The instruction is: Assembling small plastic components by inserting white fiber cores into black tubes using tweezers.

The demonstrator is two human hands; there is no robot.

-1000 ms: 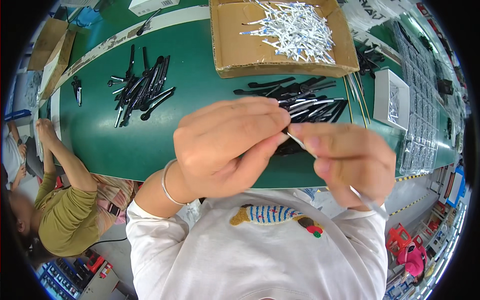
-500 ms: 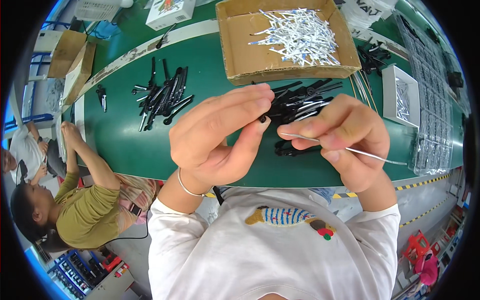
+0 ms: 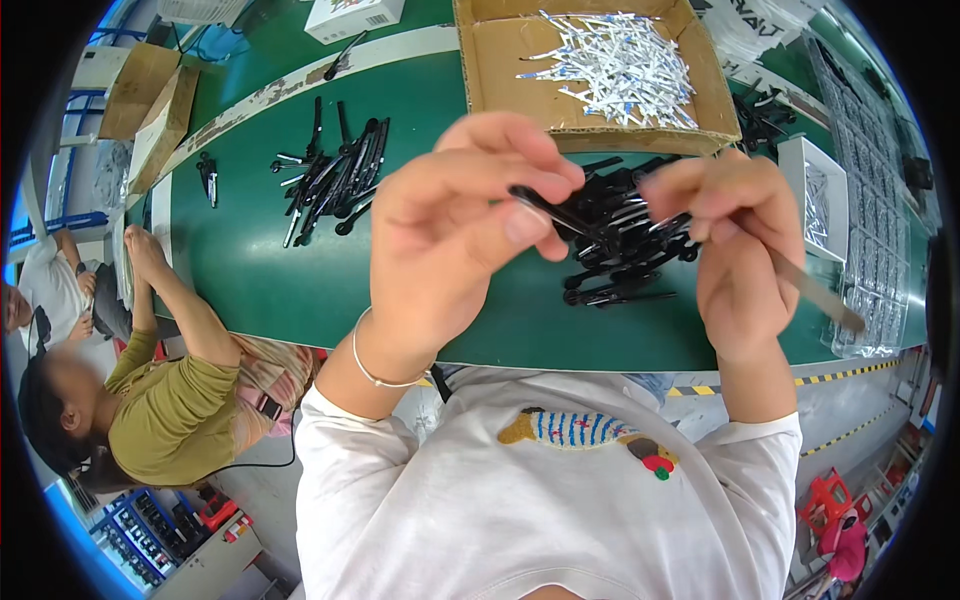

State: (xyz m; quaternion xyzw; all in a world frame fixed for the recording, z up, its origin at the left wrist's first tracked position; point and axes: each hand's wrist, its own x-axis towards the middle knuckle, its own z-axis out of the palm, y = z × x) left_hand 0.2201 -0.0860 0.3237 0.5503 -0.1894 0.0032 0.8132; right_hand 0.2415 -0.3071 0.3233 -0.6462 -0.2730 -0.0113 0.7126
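Observation:
My left hand (image 3: 440, 220) is raised over the green table, thumb and fingers pinching a slim black stick-like piece (image 3: 545, 207). That piece slants down to the right, toward a loose pile of similar black pieces (image 3: 625, 265) lying beneath and between my hands. Over the right side of the pile is my right hand (image 3: 745, 240), smeared by motion. A thin metal strip (image 3: 825, 300) sticks out of it, pointing down and right, away from the other hand. Its inner end is hidden by my fingers.
A cardboard box (image 3: 500, 90) of white strips stands beyond the hands. Another black pile (image 3: 340, 180) lies left. At right are a white tray (image 3: 840, 190) of small metal parts and clear compartment trays (image 3: 870, 260). A person in an olive top (image 3: 175, 420) sits left.
The black piece in my left hand has come into plain view as that hand turned. My right hand has moved up and right with the metal strip, uncovering more of the pile.

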